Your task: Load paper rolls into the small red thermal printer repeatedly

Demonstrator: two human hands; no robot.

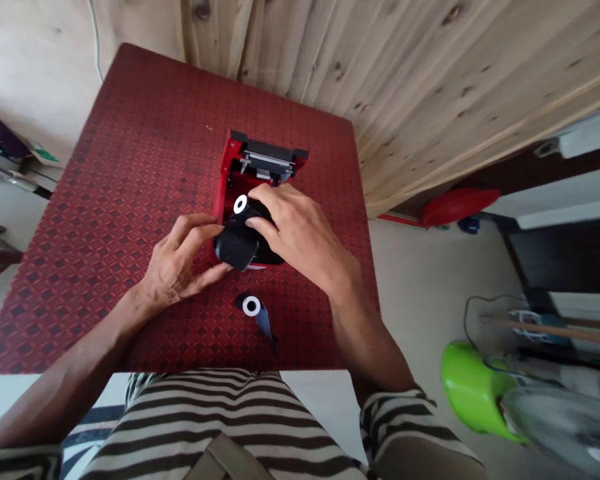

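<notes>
A small red and black printer [225,193] stands on the table with its lid raised at the back. My right hand [303,230] is closed over its opening, thumb and forefinger pinching a black ribbon roll with a white core [241,204]. My left hand [177,260] steadies the printer's near left corner, fingers on its side wall and thumb at the front. Between the hands is a glossy black piece [237,247]; whether it is ribbon film or a cover I cannot tell. A second ribbon roll with a white core [251,306] stands near me, its dark tail trailing.
A red patterned cloth covers the table [105,167]. Wooden planks [300,53] line the wall behind it. On the floor to the right are a bright green bin [473,387] and a fan [565,427]. A red round object [457,205] lies farther back.
</notes>
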